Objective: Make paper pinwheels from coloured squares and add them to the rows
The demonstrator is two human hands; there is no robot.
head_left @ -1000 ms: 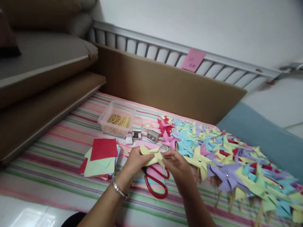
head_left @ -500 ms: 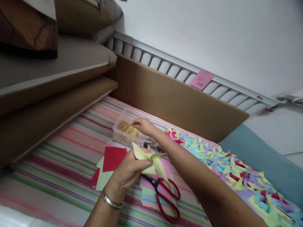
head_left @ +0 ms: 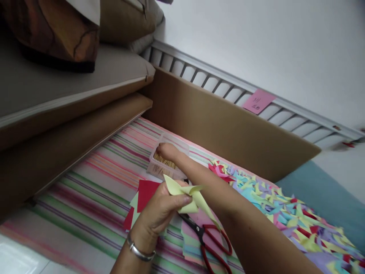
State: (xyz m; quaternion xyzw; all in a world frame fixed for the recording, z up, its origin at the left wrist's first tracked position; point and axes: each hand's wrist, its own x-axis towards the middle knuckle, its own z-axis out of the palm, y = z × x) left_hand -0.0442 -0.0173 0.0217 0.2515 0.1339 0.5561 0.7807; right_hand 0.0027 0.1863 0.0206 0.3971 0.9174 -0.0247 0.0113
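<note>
My left hand (head_left: 161, 211) pinches a folded yellow paper pinwheel (head_left: 188, 196) above the striped cloth (head_left: 94, 190). My right arm reaches forward across it, and my right hand (head_left: 167, 151) is down inside the clear plastic box (head_left: 159, 169) of thin wooden sticks, fingers curled among them. What those fingers hold is hidden. Red-handled scissors (head_left: 215, 243) lie on a stack of cut coloured paper squares (head_left: 191, 238) below my left hand. A red square (head_left: 146, 192) tops another paper stack to the left.
A heap of finished pinwheels (head_left: 285, 220) in several colours covers the right of the cloth. A brown cardboard panel (head_left: 228, 129) stands behind, before a white grille with a pink note (head_left: 258, 102). Cushions (head_left: 57, 76) lie at the left.
My right hand left the yellow pinwheel and reached forward into the stick box. My left hand kept the pinwheel. The view shifted left and down.
</note>
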